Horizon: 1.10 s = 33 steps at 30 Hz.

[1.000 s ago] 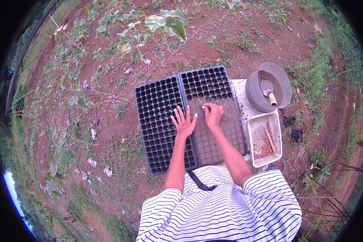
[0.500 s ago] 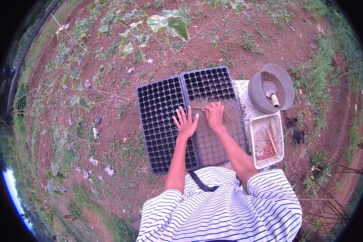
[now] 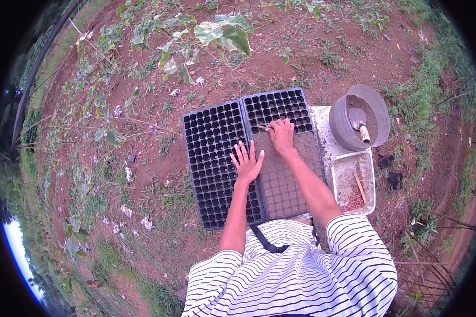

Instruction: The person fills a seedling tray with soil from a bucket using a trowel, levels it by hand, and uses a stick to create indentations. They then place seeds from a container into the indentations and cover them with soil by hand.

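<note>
Two black seedling trays lie side by side. The left tray has bare cells; in the right tray, brown soil covers the near and middle cells, while the far rows stand mostly unfilled. My left hand rests with spread fingers over the left tray's inner edge, next to the soil. My right hand is closed round a small thin stick, which points left over the right tray where the soil meets the open cells. The fingers partly hide the stick.
Right of the trays, a grey round tub holds soil and a hand trowel. Nearer me is a white basket with reddish seeds and a wooden strip. Leafy plants grow beyond the trays.
My right hand has moved the stick away from me, from the soil-covered cells to the edge of the unfilled rows. My left hand stays nearly in place. The view has shifted slightly.
</note>
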### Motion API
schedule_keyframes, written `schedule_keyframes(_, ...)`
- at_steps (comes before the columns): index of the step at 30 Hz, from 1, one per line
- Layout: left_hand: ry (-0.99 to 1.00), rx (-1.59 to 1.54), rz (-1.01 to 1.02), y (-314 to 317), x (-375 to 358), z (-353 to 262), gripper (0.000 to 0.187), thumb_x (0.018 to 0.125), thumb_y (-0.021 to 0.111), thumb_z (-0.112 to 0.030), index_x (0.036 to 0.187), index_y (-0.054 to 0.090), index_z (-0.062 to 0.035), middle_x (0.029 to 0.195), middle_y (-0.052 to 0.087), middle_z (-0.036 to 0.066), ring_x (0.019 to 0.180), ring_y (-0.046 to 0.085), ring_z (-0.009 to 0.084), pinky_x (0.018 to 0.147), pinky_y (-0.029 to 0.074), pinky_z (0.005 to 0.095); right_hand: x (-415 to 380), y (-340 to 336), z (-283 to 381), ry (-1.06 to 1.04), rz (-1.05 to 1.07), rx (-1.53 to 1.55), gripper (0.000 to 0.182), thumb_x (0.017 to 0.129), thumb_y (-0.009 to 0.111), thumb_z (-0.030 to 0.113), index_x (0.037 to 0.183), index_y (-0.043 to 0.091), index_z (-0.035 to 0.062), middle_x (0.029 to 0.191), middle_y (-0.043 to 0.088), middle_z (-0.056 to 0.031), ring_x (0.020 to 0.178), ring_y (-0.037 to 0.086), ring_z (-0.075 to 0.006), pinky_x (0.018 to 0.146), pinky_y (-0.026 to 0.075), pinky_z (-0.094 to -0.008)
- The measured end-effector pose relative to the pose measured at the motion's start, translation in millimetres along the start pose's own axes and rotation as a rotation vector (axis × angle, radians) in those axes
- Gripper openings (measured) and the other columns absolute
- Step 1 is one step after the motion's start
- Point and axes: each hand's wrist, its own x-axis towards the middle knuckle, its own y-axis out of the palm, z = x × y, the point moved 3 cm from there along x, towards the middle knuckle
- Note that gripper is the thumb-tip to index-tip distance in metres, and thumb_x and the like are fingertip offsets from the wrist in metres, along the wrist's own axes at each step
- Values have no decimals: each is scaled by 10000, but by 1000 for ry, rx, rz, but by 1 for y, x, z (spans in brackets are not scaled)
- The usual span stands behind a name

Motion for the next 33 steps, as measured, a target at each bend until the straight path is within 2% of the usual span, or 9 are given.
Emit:
schedule_keyframes(10,2,10,-4,3,1,1,755,972,275,-600,1549,51,-168,1581,-109,213,1451,-163,375,1114,-101,605,-4,-3,-6,-147,-58,66,88,777,719,169,859,734,141,852,626,-2,898,522,-224,816,376,-382)
schedule_keyframes(19,-6,7,6,3,1,2,750,971,259,-604,1549,47,-175,1580,-128,209,1449,-178,368,1116,-122,587,-5,-5,3,-85,37,111,60,775,715,149,819,725,109,839,619,-21,911,518,-245,822,383,-392)
schedule_keyframes(26,-2,1,0,3,1,2,753,969,252,-609,1549,45,-178,1582,-114,209,1452,-169,363,1117,-131,579,-20,-9,-2,-207,97,122,44,771,708,118,814,711,109,808,578,-21,875,506,-239,791,374,-385)
schedule_keyframes(31,-11,-5,-23,3,2,2,814,972,257,-605,1536,12,-72,1586,-98,204,1457,-156,356,1121,-128,574,-23,-18,-1,-165,91,154,59,773,706,108,832,703,115,805,573,-18,856,500,-232,783,371,-373)
schedule_keyframes(33,-4,-41,-32,3,1,4,828,972,259,-605,1530,-3,-51,1587,-96,200,1458,-153,352,1124,-126,569,-27,-24,0,-120,9,189,32,795,682,125,821,692,110,811,559,-27,862,491,-241,783,365,-387)
